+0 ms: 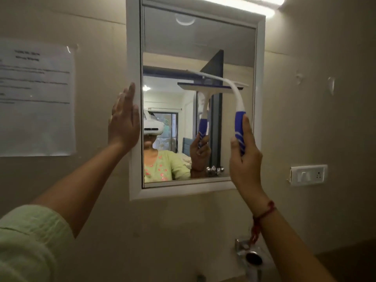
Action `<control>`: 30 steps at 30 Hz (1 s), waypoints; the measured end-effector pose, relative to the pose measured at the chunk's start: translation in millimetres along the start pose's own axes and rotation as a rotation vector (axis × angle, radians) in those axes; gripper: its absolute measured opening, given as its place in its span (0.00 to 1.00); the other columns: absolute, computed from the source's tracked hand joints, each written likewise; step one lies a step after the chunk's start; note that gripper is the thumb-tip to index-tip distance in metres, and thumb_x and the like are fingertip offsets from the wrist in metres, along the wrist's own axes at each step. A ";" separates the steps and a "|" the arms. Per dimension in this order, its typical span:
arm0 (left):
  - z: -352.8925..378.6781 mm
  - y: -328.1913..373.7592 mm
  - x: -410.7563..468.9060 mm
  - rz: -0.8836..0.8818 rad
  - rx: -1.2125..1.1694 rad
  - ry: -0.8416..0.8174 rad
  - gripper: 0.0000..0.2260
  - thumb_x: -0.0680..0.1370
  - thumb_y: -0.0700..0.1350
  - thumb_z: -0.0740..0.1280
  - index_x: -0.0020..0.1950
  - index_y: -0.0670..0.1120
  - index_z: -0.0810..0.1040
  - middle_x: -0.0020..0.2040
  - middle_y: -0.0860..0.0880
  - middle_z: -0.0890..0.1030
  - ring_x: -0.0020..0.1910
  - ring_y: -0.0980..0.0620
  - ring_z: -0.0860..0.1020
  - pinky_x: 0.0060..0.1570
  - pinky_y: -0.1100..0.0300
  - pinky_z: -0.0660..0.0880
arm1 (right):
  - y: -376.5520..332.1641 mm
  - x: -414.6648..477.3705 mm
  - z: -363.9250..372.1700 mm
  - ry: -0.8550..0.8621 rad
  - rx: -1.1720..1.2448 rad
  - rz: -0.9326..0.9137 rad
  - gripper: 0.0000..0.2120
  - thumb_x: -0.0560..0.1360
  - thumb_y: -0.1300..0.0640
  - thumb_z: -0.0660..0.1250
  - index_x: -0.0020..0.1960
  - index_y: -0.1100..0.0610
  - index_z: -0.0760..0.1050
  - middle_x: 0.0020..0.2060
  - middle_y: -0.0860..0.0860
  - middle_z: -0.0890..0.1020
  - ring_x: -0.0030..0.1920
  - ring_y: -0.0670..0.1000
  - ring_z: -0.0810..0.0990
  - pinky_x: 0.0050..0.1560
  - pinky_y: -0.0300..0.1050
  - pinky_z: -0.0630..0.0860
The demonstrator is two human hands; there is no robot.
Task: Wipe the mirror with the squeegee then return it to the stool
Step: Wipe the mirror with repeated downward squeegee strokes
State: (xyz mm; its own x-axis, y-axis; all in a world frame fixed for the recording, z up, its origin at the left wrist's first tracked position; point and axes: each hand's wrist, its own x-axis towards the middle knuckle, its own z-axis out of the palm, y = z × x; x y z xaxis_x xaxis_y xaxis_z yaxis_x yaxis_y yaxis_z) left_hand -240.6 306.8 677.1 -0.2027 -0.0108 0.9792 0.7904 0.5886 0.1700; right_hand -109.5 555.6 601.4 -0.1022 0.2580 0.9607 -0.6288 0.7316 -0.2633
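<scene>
A white-framed mirror hangs on the beige wall. My right hand grips the blue handle of a white squeegee. The squeegee's blade lies flat against the glass at mid-height on the right side. My left hand rests flat, fingers straight, on the mirror's left frame edge. The glass reflects a person with a headset and the squeegee. The stool is out of view.
A printed paper sheet is taped to the wall at left. A white switch and socket plate sits to the right of the mirror. A chrome tap juts out below. A tube light glows above the mirror.
</scene>
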 end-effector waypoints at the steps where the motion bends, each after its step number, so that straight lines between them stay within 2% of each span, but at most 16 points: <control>1: -0.7 0.6 -0.3 0.003 0.027 0.006 0.22 0.80 0.49 0.48 0.75 0.54 0.51 0.76 0.47 0.56 0.75 0.47 0.55 0.70 0.45 0.56 | 0.6 16.0 1.0 0.011 -0.010 -0.007 0.25 0.80 0.56 0.56 0.74 0.46 0.52 0.50 0.45 0.73 0.36 0.40 0.73 0.37 0.31 0.74; 5: -1.6 3.4 -0.8 0.067 0.237 0.035 0.23 0.80 0.48 0.49 0.76 0.54 0.50 0.77 0.49 0.50 0.75 0.48 0.54 0.70 0.42 0.49 | 1.4 71.8 6.4 0.035 -0.029 -0.045 0.25 0.80 0.57 0.56 0.74 0.51 0.53 0.49 0.50 0.73 0.37 0.35 0.73 0.38 0.29 0.73; 8: -2.7 4.7 0.3 0.095 0.294 0.012 0.23 0.79 0.47 0.49 0.76 0.51 0.52 0.76 0.52 0.49 0.75 0.50 0.51 0.70 0.41 0.45 | 0.2 104.8 12.9 0.037 -0.048 -0.072 0.25 0.80 0.58 0.56 0.74 0.52 0.53 0.47 0.49 0.72 0.36 0.40 0.74 0.37 0.26 0.72; 11: -3.7 6.5 0.3 0.090 0.294 0.002 0.24 0.79 0.47 0.49 0.75 0.50 0.52 0.75 0.52 0.49 0.75 0.50 0.49 0.70 0.41 0.45 | -3.6 127.6 17.8 0.039 -0.093 -0.123 0.25 0.80 0.58 0.56 0.74 0.52 0.52 0.44 0.53 0.75 0.36 0.44 0.74 0.37 0.29 0.70; 15: -5.5 8.1 0.6 0.078 0.276 -0.015 0.24 0.79 0.49 0.47 0.76 0.50 0.52 0.75 0.52 0.48 0.75 0.50 0.49 0.71 0.41 0.48 | -4.6 145.3 21.2 0.049 -0.144 -0.185 0.26 0.79 0.59 0.57 0.74 0.53 0.52 0.47 0.61 0.78 0.38 0.46 0.75 0.38 0.28 0.68; 20: -6.0 9.6 0.5 0.083 0.249 -0.016 0.24 0.78 0.48 0.47 0.75 0.49 0.52 0.75 0.52 0.48 0.75 0.49 0.49 0.71 0.43 0.48 | 2.3 155.5 18.6 0.046 -0.190 -0.153 0.25 0.80 0.58 0.57 0.74 0.52 0.52 0.51 0.58 0.79 0.35 0.40 0.73 0.37 0.21 0.66; 24: -5.8 9.5 0.1 0.085 0.224 -0.008 0.24 0.78 0.47 0.48 0.75 0.49 0.51 0.75 0.52 0.48 0.75 0.50 0.49 0.71 0.43 0.49 | 6.3 159.7 12.9 0.037 -0.218 -0.159 0.26 0.80 0.58 0.57 0.74 0.53 0.52 0.52 0.58 0.79 0.37 0.42 0.73 0.38 0.22 0.66; 30: -5.2 9.9 0.7 0.084 0.217 -0.009 0.24 0.79 0.46 0.49 0.75 0.48 0.52 0.75 0.51 0.49 0.75 0.49 0.49 0.71 0.44 0.49 | 5.6 150.5 15.1 0.038 -0.183 -0.136 0.25 0.80 0.59 0.56 0.74 0.53 0.51 0.51 0.57 0.79 0.36 0.39 0.73 0.38 0.20 0.68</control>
State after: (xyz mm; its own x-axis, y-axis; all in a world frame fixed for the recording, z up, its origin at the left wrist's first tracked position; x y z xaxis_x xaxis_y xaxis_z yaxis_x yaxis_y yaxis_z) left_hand -230.0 308.4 680.0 -0.1472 0.0526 0.9877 0.6623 0.7470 0.0589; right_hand -140.0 588.9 745.8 0.0052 0.1707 0.9853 -0.4844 0.8624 -0.1469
